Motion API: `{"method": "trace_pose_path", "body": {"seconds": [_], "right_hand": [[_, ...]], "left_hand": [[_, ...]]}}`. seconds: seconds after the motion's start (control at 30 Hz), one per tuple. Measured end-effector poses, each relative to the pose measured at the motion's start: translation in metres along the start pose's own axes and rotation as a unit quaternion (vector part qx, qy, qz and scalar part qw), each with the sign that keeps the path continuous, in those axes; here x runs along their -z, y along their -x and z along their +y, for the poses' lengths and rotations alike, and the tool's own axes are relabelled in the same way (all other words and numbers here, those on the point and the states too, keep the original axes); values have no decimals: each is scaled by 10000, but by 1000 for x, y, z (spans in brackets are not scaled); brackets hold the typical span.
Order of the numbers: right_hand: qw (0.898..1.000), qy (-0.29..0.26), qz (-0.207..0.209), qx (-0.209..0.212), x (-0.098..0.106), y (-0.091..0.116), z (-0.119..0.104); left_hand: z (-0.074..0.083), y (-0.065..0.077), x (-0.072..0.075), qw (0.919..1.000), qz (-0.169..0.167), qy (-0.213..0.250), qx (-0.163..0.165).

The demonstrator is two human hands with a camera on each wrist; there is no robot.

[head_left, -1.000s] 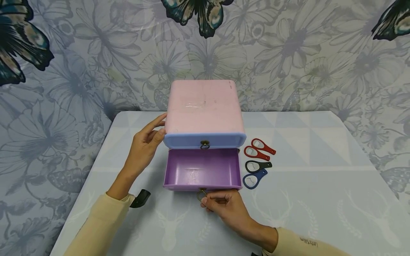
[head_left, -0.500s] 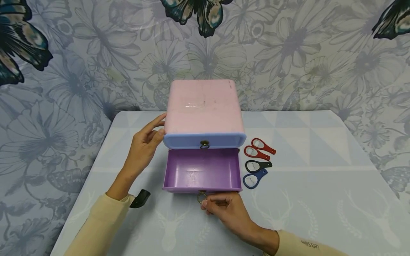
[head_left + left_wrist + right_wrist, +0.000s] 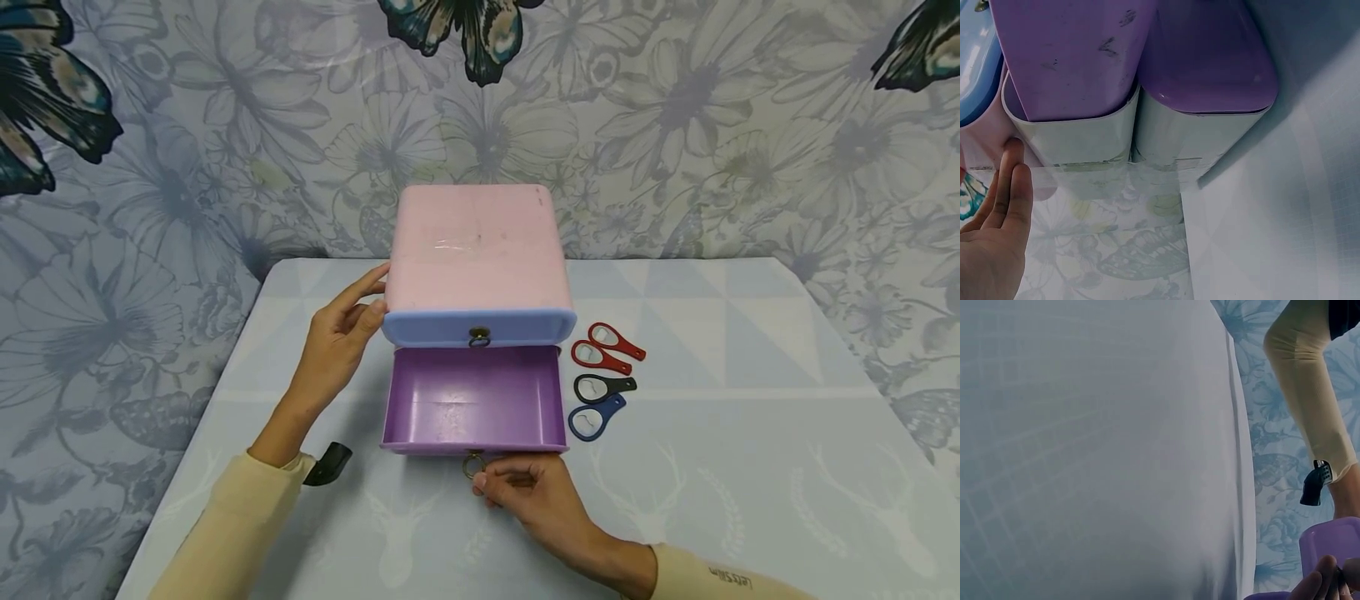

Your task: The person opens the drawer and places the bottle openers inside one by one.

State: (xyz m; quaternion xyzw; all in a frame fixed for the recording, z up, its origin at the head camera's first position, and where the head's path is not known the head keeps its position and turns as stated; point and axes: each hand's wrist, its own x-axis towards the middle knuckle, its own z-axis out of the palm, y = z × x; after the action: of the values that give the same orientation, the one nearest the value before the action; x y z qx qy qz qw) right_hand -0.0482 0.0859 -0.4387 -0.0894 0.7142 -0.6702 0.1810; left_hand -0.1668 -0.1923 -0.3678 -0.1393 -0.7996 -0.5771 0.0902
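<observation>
A small chest with a pink top [image 3: 480,246] stands on the table. Its upper blue drawer [image 3: 427,328] is pushed in, while the purple drawer [image 3: 476,400] below is pulled out and bare inside. My right hand [image 3: 543,500] pinches the brass ring pull [image 3: 472,465] on the purple drawer's front; the right wrist view shows only its fingertips by the purple plastic. My left hand [image 3: 330,342] rests its extended fingers against the chest's left side. In the left wrist view these fingers [image 3: 1017,200] touch the pink wall, and another purple drawer [image 3: 1210,56] sits pushed in.
Several small ring-headed items with short handles lie right of the chest: red ones [image 3: 596,358], a black one [image 3: 592,389] and a blue one [image 3: 588,423]. A flower-patterned wall covering [image 3: 675,150] rises behind the table [image 3: 750,483].
The purple drawer has slid slightly farther out toward me, with my right hand moving along on its ring. My left hand stays in place.
</observation>
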Motion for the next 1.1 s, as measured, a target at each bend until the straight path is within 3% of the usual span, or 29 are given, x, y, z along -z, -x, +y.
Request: {"method": "trace_pose_path", "body": {"seconds": [0.23, 0.37, 0.5, 0.87, 1.1], "right_hand": [[9995, 213, -42, -232, 4, 1, 1], [9994, 286, -213, -33, 11, 6, 2], [9980, 330, -501, 213, 24, 11, 5], [9943, 544, -906, 113, 57, 16, 11], [9922, 907, -822, 250, 76, 16, 14]], "left_hand": [[-1, -1, 1, 10000, 14, 18, 0], [0, -1, 1, 10000, 17, -31, 17], [0, 0, 2, 10000, 15, -31, 20], [0, 2, 1, 10000, -30, -31, 16], [1, 2, 1, 10000, -43, -69, -6]]}}
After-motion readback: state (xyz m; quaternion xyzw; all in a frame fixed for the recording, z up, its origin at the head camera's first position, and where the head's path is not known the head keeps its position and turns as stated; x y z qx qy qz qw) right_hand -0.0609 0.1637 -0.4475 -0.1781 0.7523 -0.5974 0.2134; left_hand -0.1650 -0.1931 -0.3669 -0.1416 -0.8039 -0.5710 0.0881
